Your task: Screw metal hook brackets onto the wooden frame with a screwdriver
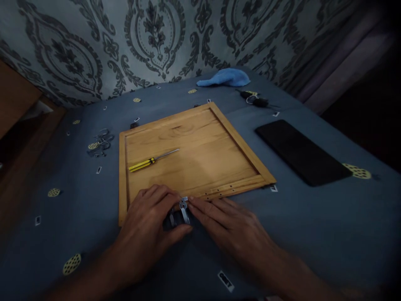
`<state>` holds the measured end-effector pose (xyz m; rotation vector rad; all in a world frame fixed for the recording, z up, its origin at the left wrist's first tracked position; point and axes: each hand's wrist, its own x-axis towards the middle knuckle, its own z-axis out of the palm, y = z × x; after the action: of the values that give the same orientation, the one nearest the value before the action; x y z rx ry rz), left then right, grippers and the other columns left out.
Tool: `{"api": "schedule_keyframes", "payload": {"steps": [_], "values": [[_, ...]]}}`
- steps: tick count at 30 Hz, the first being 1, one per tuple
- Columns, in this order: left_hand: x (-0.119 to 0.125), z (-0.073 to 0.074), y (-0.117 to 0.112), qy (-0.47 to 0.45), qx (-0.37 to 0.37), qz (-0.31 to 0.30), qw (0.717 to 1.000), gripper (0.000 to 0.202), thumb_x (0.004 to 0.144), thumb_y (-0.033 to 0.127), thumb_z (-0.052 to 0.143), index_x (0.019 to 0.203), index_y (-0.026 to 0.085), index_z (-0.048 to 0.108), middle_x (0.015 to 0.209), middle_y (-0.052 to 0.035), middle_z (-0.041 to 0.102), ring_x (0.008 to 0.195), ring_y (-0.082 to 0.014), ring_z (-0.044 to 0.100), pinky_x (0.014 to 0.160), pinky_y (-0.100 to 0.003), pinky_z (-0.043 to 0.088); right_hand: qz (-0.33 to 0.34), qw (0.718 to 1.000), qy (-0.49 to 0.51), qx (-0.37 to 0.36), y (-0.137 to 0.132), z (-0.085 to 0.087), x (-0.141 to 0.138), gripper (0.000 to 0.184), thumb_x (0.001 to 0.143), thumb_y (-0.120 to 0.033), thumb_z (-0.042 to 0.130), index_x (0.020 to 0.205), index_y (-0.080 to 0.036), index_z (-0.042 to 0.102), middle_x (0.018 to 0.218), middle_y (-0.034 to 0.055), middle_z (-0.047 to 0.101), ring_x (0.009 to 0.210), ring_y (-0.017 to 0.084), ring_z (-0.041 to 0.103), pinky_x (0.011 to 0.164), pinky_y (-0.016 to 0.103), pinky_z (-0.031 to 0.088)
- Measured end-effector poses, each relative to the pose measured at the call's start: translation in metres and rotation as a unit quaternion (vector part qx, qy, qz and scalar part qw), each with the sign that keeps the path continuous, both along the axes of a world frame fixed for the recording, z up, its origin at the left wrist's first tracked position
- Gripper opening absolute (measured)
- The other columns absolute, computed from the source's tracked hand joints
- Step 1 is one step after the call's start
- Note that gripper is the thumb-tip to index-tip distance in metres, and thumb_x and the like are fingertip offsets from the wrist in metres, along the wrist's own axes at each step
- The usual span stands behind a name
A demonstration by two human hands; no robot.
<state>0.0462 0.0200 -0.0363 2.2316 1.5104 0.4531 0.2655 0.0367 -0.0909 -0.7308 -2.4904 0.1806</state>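
A framed wooden panel (pixel 194 142), like a cabinet door, lies flat with several small dark holes in its near rail. At that near edge, my left hand (pixel 150 225) curls around a small silver metal fitting (pixel 184 209), thumb by its lower end. The fitting's exact kind is unclear, and my fingers hide part of it. My right hand (pixel 230 223) lies with fingers stretched along the panel's near edge, its index fingertip close to the fitting's right side. On the panel beyond my left hand rests a screwdriver (pixel 142 164) with a yellow and black handle.
A dark blue patterned cloth (pixel 78 188) covers the surface. Right of the panel lies a black flat slab (pixel 302 152), with keys (pixel 255 99) and a blue cloth (pixel 225 77) farther back. Small metal parts in clear plastic (pixel 102 142) lie left. Wooden furniture (pixel 19 96) stands far left.
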Motion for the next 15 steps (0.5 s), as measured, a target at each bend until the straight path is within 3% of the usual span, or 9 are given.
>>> {"api": "schedule_keyframes", "payload": {"steps": [15], "values": [[0.0007, 0.0011, 0.0005, 0.011, -0.002, 0.006, 1.0, 0.031, 0.08, 0.03, 0.085, 0.105, 0.023, 0.068, 0.106, -0.0024, 0.071, 0.097, -0.026, 0.067, 0.083, -0.045, 0.052, -0.006, 0.999, 0.01, 0.029, 0.0014, 0.0034, -0.0028, 0.033, 0.101, -0.006, 0.044, 0.121, -0.01, 0.069, 0.118, 0.011, 0.077, 0.095, 0.022, 0.073, 0.079, 0.035, 0.062]]}}
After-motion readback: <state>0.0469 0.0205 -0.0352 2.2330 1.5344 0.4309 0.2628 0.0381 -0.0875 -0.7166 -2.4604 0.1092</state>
